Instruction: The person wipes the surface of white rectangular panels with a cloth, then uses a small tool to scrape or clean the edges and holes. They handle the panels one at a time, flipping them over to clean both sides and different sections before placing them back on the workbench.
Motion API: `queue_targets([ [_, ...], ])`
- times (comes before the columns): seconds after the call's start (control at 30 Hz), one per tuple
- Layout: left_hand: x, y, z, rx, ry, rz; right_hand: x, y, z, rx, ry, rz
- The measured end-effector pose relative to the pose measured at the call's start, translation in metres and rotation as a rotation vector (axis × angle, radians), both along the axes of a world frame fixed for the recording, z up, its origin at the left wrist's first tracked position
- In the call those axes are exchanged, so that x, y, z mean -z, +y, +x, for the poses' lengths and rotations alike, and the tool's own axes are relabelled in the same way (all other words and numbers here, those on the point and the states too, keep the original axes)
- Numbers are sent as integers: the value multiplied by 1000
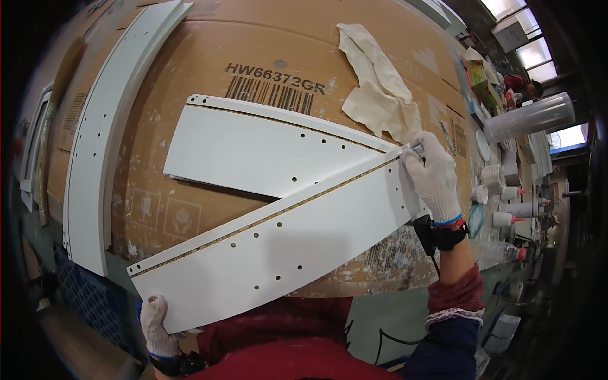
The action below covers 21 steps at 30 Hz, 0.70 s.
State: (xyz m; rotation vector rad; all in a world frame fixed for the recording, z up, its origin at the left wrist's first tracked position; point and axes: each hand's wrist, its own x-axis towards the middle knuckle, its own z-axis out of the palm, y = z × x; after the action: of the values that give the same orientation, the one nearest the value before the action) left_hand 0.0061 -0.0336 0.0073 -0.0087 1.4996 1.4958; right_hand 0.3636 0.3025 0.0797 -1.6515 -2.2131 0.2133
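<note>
In the head view, holding a smooth, grooved white panel (278, 244) at its left end with knit-gloved left hand (158, 323); pinching a mostly hidden object (417, 150) at the other end with right hand (436, 174). Overlapping a second panel (247, 149) atop scuffed cardboard (278, 43), near wrinkled cloth (378, 79).

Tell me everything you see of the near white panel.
The near white panel is long and smooth, perhaps coated board, with a brown groove along its far edge and dark round holes in its face. It slants up to the right over the cardboard, partly covering another white panel. The left hand grips its lower left corner; the right hand is at its upper right end.
</note>
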Motion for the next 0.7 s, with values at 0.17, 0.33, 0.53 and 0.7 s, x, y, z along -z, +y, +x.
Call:
queue_targets([
  [0.17, 2, -2, 1, -17, -9, 23, -4, -6, -10, -31, 23, -67],
  [0.33, -8, 6, 1, 90, -144, 144, -3, -3, -7, 38, -5, -38],
  [0.53, 4, -1, -1, 106, -188, 156, -4, 16, 10, 154, -1, -5],
  [0.7, -8, 4, 10, 129, -255, 148, -21, 4, -5, 117, 195, -29],
])
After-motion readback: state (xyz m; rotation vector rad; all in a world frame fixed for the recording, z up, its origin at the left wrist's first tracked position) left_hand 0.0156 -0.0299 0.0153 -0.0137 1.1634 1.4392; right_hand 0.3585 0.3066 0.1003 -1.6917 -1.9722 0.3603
